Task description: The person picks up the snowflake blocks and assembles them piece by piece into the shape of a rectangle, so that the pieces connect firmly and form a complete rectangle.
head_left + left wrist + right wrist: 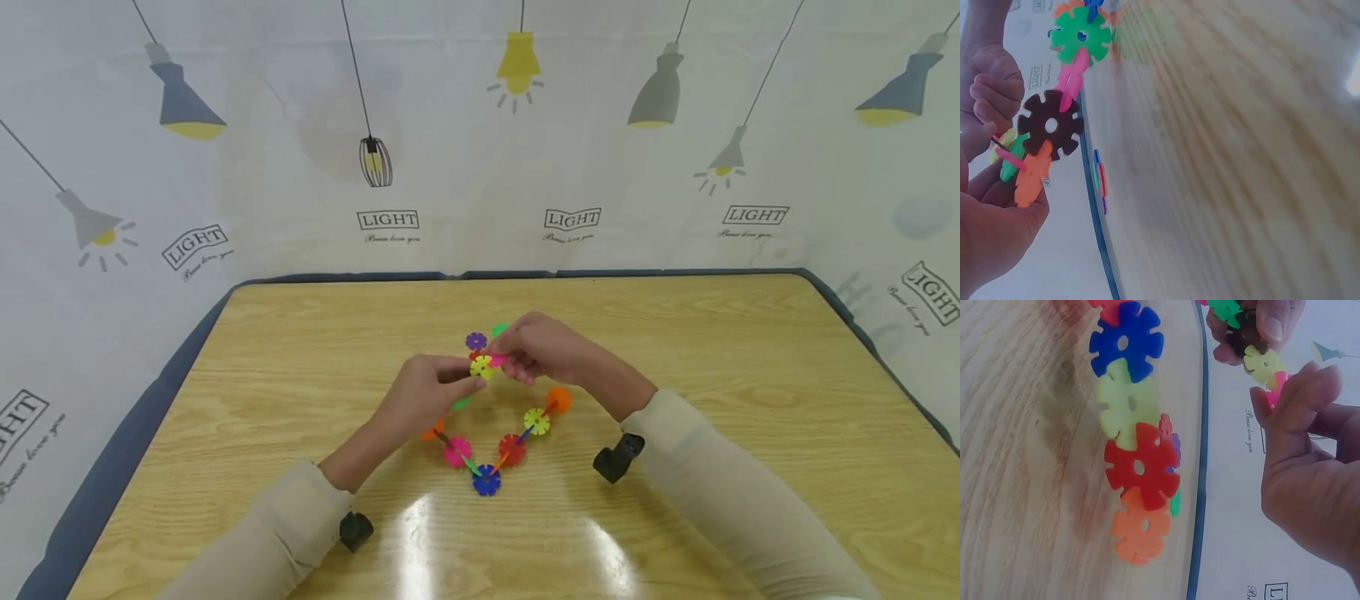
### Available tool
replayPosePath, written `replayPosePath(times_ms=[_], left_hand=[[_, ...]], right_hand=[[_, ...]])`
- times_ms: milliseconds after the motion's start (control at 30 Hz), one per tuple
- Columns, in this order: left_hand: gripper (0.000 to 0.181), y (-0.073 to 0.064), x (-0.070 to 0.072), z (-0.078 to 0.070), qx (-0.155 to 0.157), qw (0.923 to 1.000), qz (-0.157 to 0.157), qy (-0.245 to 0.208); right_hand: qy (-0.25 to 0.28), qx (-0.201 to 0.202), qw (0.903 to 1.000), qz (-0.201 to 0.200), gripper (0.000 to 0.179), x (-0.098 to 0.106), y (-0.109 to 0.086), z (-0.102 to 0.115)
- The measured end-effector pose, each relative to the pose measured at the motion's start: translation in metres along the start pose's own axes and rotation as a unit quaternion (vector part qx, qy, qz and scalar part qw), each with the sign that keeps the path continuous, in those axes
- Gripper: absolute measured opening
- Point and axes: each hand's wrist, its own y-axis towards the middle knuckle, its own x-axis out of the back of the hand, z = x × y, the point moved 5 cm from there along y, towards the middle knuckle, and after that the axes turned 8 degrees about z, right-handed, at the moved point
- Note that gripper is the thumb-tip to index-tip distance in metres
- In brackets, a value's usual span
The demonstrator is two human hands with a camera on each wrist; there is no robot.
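One chain of discs [512, 450] loops towards me; my left hand's [431, 392] fingers clamp it by one yellow disc [481, 367], my right hand's [546, 346] pinch one pink disc [1275, 397].

Bare wood-grain tabletop [750, 350] gives passage left of the left hand [423, 390] and right of the right hand [546, 346]. A chain of multicoloured notched plastic discs [512, 450] blocks the near middle; a purple notched plastic disc [476, 341] lies just on the far side.
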Motion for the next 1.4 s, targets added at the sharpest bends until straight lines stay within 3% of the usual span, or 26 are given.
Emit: replayPosePath(times_ms=[233,433,600,767,1033,1267,1400], left_hand=[[0.024,0.002,0.002,0.015,0.026,0.9987,0.013,-0.042],[0.034,-0.001,0.000,0.023,0.062,0.9956,0.034,-0.062],[0.046,-0.004,-0.001,0.026,0.072,0.9924,0.054,-0.084],[0.050,-0.004,-0.005,0.032,0.083,0.9895,0.078,-0.088],[0.048,-0.004,-0.016,0.042,0.099,0.9679,0.153,-0.173],[0.064,-0.003,-0.016,0.049,0.116,0.9548,0.180,-0.206],[0.050,-0.001,-0.015,0.051,0.121,0.9499,0.192,-0.215]], right_hand=[[-0.039,0.012,0.9990,0.020,0.035,0.006,0.003,-0.001],[-0.032,0.048,0.9982,-0.015,0.042,0.033,0.008,-0.014],[-0.021,0.041,0.9983,-0.036,0.041,0.051,0.014,-0.028],[-0.051,0.032,0.9967,-0.054,0.038,0.064,0.024,-0.037],[-0.110,0.018,0.9910,-0.075,0.035,0.075,0.039,-0.043],[-0.132,0.013,0.9892,-0.062,0.033,0.076,0.049,-0.044],[-0.163,0.009,0.9849,-0.058,0.033,0.074,0.051,-0.042]])
